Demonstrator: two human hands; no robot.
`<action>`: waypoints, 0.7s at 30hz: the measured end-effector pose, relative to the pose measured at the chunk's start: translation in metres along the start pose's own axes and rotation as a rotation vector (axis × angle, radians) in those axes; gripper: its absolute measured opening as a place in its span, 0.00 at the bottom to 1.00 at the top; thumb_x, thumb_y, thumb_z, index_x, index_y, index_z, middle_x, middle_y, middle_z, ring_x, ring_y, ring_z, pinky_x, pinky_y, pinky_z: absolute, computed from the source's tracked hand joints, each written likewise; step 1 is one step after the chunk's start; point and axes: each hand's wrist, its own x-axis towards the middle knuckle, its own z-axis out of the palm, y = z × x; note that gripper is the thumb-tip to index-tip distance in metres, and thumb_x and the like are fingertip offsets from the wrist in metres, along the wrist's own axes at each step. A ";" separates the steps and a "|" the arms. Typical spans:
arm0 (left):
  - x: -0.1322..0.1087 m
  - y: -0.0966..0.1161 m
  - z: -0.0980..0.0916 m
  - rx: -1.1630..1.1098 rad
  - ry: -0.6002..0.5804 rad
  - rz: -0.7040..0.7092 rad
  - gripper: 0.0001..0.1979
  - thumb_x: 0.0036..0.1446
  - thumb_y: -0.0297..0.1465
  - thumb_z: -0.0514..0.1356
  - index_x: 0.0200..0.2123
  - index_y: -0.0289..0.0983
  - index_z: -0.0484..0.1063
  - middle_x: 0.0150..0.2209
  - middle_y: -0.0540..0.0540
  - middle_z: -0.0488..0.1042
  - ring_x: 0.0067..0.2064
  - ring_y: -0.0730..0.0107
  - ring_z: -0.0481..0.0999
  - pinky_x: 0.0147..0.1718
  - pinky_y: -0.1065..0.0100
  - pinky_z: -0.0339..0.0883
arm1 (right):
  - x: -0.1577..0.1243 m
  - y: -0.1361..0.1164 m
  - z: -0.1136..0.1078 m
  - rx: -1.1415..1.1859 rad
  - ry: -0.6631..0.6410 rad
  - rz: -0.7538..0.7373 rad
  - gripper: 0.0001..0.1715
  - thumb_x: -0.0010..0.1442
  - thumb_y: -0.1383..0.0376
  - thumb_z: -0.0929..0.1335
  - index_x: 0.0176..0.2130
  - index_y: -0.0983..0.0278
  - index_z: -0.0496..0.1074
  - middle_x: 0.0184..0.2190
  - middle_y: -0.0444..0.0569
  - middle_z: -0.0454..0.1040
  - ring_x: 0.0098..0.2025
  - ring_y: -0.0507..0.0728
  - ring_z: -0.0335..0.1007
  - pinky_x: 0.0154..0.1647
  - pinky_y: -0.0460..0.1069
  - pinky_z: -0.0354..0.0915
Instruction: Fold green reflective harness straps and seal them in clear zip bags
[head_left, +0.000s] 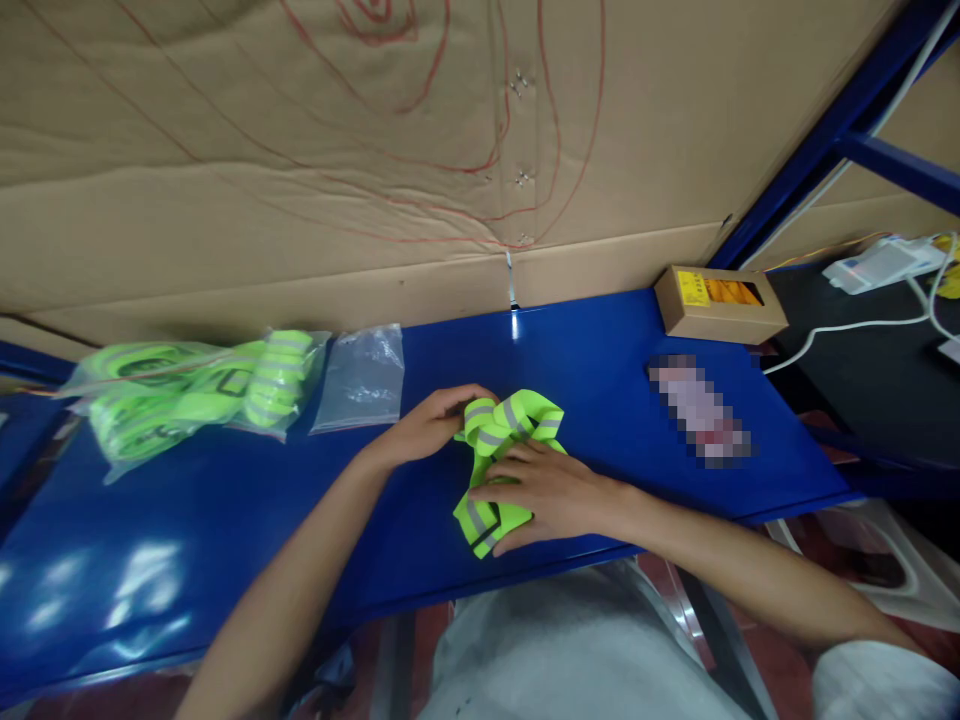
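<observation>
A neon yellow-green reflective strap (513, 415) with grey bands lies bunched and looped on the blue table, in front of my body. At its upper left edge is my left hand (433, 428), its fingers bent round a rolled part of the strap; some fingertips are hidden behind it. My right hand (559, 492) rests over the lower right of the bundle. Its fingers are stretched and spread across the strap, the thumb apart near the bottom end. A dark edge shows on the strap's lower end.
On the blue table (225, 540), a clear bag of similar green straps (202, 385) lies left, beside a flat zip bag (361, 378). A small cardboard box (720, 303) and a blurred-out item (697, 410) are right. A cardboard wall (375, 200) rises behind.
</observation>
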 end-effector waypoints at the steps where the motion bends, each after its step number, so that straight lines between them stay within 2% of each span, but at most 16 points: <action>1: -0.001 0.001 -0.002 -0.064 -0.027 0.031 0.17 0.57 0.26 0.57 0.48 0.39 0.76 0.57 0.42 0.76 0.57 0.57 0.76 0.55 0.60 0.69 | 0.000 0.000 0.000 -0.003 0.001 0.007 0.33 0.65 0.44 0.69 0.61 0.58 0.72 0.52 0.50 0.78 0.55 0.62 0.68 0.58 0.56 0.64; 3: -0.002 0.005 -0.006 -0.165 -0.067 0.097 0.13 0.57 0.28 0.59 0.46 0.40 0.77 0.64 0.42 0.70 0.65 0.52 0.68 0.63 0.55 0.62 | -0.001 -0.001 0.001 -0.009 -0.008 0.024 0.33 0.66 0.44 0.69 0.62 0.58 0.71 0.53 0.50 0.78 0.56 0.63 0.69 0.58 0.57 0.65; 5: -0.004 0.012 -0.008 -0.176 -0.079 0.114 0.12 0.59 0.32 0.60 0.45 0.40 0.77 0.64 0.42 0.70 0.67 0.51 0.66 0.65 0.54 0.58 | -0.001 -0.001 0.001 -0.006 -0.027 0.039 0.34 0.66 0.45 0.69 0.63 0.58 0.70 0.54 0.51 0.77 0.54 0.63 0.71 0.57 0.57 0.66; 8: -0.003 0.028 -0.001 0.032 -0.060 0.038 0.18 0.60 0.41 0.63 0.52 0.42 0.75 0.57 0.42 0.75 0.60 0.52 0.71 0.61 0.54 0.61 | -0.002 0.000 0.002 0.021 -0.042 0.036 0.33 0.66 0.45 0.69 0.62 0.58 0.70 0.54 0.52 0.77 0.57 0.63 0.69 0.56 0.57 0.67; 11: 0.002 0.043 0.011 0.269 -0.043 -0.006 0.25 0.56 0.46 0.68 0.53 0.42 0.74 0.50 0.44 0.78 0.52 0.56 0.74 0.54 0.58 0.64 | -0.001 0.001 0.003 0.056 -0.045 0.032 0.33 0.66 0.44 0.69 0.62 0.58 0.70 0.56 0.52 0.77 0.61 0.63 0.66 0.58 0.57 0.67; 16: 0.015 0.048 0.023 0.340 -0.038 -0.008 0.25 0.61 0.43 0.65 0.59 0.44 0.68 0.33 0.53 0.74 0.36 0.67 0.74 0.39 0.66 0.61 | 0.000 0.002 0.005 0.045 -0.026 0.022 0.37 0.63 0.40 0.69 0.61 0.59 0.71 0.53 0.51 0.77 0.60 0.64 0.65 0.61 0.59 0.64; 18: 0.017 0.047 0.023 0.342 -0.080 -0.021 0.19 0.63 0.42 0.63 0.54 0.43 0.71 0.29 0.55 0.72 0.31 0.69 0.71 0.33 0.68 0.58 | 0.000 0.002 0.006 0.037 -0.018 0.017 0.38 0.62 0.39 0.69 0.61 0.59 0.71 0.53 0.52 0.77 0.59 0.64 0.65 0.60 0.58 0.64; 20: 0.019 0.046 0.024 0.377 -0.084 -0.041 0.12 0.63 0.42 0.62 0.41 0.40 0.73 0.27 0.55 0.70 0.29 0.71 0.68 0.30 0.68 0.54 | 0.000 0.002 0.006 0.031 -0.017 0.012 0.37 0.63 0.40 0.70 0.61 0.59 0.72 0.53 0.52 0.77 0.58 0.64 0.65 0.59 0.58 0.64; 21: 0.019 0.046 0.024 0.410 -0.059 -0.057 0.11 0.62 0.42 0.62 0.36 0.40 0.71 0.26 0.55 0.68 0.28 0.71 0.66 0.29 0.68 0.52 | 0.000 0.002 0.006 0.025 -0.014 0.009 0.36 0.63 0.41 0.70 0.61 0.59 0.72 0.52 0.52 0.77 0.57 0.64 0.65 0.59 0.58 0.64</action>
